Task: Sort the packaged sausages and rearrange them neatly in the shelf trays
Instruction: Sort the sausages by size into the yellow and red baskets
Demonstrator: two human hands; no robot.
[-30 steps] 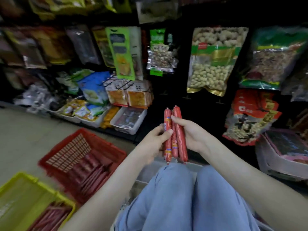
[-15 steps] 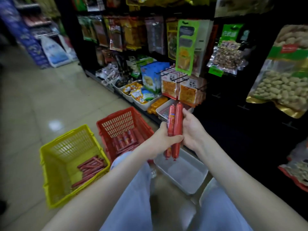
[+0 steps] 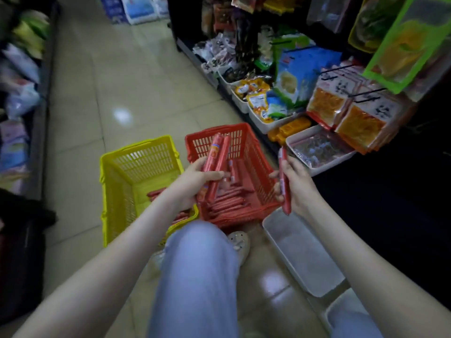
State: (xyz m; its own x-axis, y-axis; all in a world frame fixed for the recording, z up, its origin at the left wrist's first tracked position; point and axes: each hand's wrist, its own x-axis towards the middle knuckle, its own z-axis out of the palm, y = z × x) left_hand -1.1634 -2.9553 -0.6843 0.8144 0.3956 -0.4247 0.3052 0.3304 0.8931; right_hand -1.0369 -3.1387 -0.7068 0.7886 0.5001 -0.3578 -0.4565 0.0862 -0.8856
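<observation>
My left hand grips two red packaged sausages upright over the red basket. My right hand holds a single red sausage just right of that basket, above an empty grey tray on the floor. More red sausages lie in the bottom of the red basket. A few lie in the yellow basket beside it on the left.
The shelf on the right carries white trays of snack packets and hanging bags. My knees in light blue trousers fill the foreground. Tiled aisle floor stretches behind the baskets, with another shelf at far left.
The view has swung down and left toward the baskets. The bundle held in both hands has split: two sausages stay in my left hand, one in my right, and the hands have moved apart.
</observation>
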